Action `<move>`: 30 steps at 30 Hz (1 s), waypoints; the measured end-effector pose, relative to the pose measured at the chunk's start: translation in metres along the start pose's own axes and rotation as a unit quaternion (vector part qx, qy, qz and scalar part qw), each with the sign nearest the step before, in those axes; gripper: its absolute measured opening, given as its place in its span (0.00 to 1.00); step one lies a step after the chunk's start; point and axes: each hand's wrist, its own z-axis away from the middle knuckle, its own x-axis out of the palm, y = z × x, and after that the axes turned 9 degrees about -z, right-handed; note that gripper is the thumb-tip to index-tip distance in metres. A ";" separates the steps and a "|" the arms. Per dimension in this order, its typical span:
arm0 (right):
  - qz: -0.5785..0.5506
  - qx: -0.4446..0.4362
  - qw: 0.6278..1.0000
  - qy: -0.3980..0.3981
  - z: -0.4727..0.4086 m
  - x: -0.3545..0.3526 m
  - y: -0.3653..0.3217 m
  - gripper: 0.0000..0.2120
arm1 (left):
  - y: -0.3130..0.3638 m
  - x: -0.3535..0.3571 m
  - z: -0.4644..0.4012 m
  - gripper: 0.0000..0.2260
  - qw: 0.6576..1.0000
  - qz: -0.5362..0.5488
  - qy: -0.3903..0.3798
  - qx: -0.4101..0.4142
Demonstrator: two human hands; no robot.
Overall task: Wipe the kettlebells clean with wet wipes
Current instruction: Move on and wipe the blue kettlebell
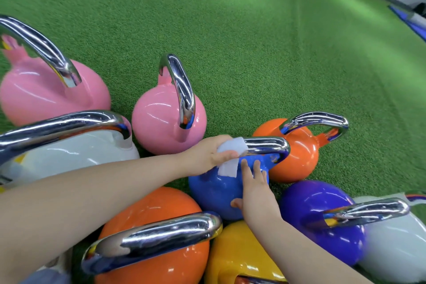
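- One kettlebell is under treatment at this moment: the glossy blue round kettlebell with a chrome handle (216,193), standing on the green artificial turf floor (253,41) in the middle of the cluster.
- Left hand (212,154): fingers curled round the near end of that chrome handle with a white folded wet wipe (230,157) wrapped between palm and metal; a loose flap of the wipe hangs onto the blue body.
- Right hand (255,189): fingers straight and slightly spread, lying flat against the blue body below the handle, apparently steadying it. It holds nothing.
- Progress, as a judgement: wiping is on the handle of the blue unit; its body may yet need a pass. All surfaces look shiny, so which of the other units are already cleaned cannot be told from appearance.
- Count of kettlebells in view, nine in all:
  - two pink ones, a large pink kettlebell (46,97) at far left and a smaller pink kettlebell (161,117) beside it;
  - two orange, a near orange kettlebell (143,212) and a far orange kettlebell (297,157) touching the blue one;
  - two white or pale grey, a white kettlebell at left (76,152) and a pale kettlebell at right edge (391,251), the latter partly cut off;
  - one purple kettlebell (318,205);
  - one yellow kettlebell (235,253), handle mostly out of frame;
  - one blue, as above.
- Wipes in view: one. No packet of wipes is visible.
- Remaining, as a judgement: up to eight further units may need attention.
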 end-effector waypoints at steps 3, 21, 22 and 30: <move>-0.010 0.001 1.000 -0.001 0.000 -0.001 0.000 0.47 | -0.004 -0.005 -0.002 0.31 0.993 0.086 -0.052 -0.061; -0.002 0.001 1.000 0.009 0.000 0.002 0.001 0.48 | -0.037 0.021 0.020 0.27 0.992 -0.038 0.115 -0.043; -0.001 0.000 1.000 0.010 0.000 0.002 0.000 0.48 | -0.038 0.023 0.020 0.25 0.990 -0.044 0.125 -0.053; -0.006 -0.004 1.000 0.011 0.000 0.002 0.002 0.48 | -0.035 0.027 0.024 0.22 0.975 -0.132 0.150 -0.097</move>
